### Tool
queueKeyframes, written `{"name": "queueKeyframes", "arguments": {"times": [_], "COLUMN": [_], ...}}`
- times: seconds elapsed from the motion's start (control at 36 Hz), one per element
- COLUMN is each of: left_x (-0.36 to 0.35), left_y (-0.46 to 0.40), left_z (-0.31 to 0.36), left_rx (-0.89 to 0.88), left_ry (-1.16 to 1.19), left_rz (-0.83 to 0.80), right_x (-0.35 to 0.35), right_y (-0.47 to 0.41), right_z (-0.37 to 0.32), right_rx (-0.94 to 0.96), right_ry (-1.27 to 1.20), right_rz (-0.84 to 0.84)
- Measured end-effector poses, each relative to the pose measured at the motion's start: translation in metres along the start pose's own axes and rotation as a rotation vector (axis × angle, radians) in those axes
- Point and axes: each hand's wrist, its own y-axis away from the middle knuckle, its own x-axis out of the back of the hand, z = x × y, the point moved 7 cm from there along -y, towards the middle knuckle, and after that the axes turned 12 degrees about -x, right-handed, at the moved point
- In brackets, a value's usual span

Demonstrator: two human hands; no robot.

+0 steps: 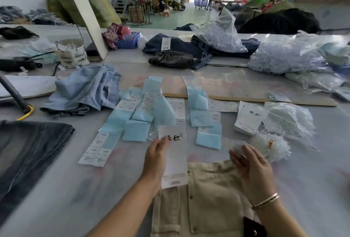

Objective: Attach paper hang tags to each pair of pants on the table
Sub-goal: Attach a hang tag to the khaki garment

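Nearest the camera, at six o'clock, lie the beige cotton pants (208, 198) flat on the grey table (66, 189), waistband toward twelve. Left hand (157, 153) pinches the long white paper hang tag (175, 159) by its left edge, the tag's long axis running twelve to six, its lower end overlapping the waistband's left corner. Right hand (251, 166) hovers relaxed and holding nothing, at three o'clock from the tag, above the waistband and nearer the tangle of white plastic fastener strings (269, 145) at one o'clock. Blue tissue sheets and size labels (136, 128) crowd twelve o'clock; I judge the freest room is over the pants themselves
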Motion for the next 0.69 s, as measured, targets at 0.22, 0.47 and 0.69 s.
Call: {"name": "queueKeyframes", "arguments": {"times": [0.22, 0.47, 0.69], "left_x": [-0.067, -0.068, -0.070], "left_y": [0.054, 0.053, 0.056], "left_z": [-0.034, -0.046, -0.048], "left_rx": [0.327, 0.289, 0.296], "left_ry": [0.161, 0.249, 0.352], "left_rz": [-0.181, -0.144, -0.198], "right_x": [0.044, -0.029, -0.034], "right_y": [0.034, 0.081, 0.082], "right_z": [0.015, 0.033, 0.040], "right_rx": [0.263, 0.854, 0.889], "right_ry": [0.563, 1.211, 1.334], "right_rz": [0.167, -0.176, -0.233]}}
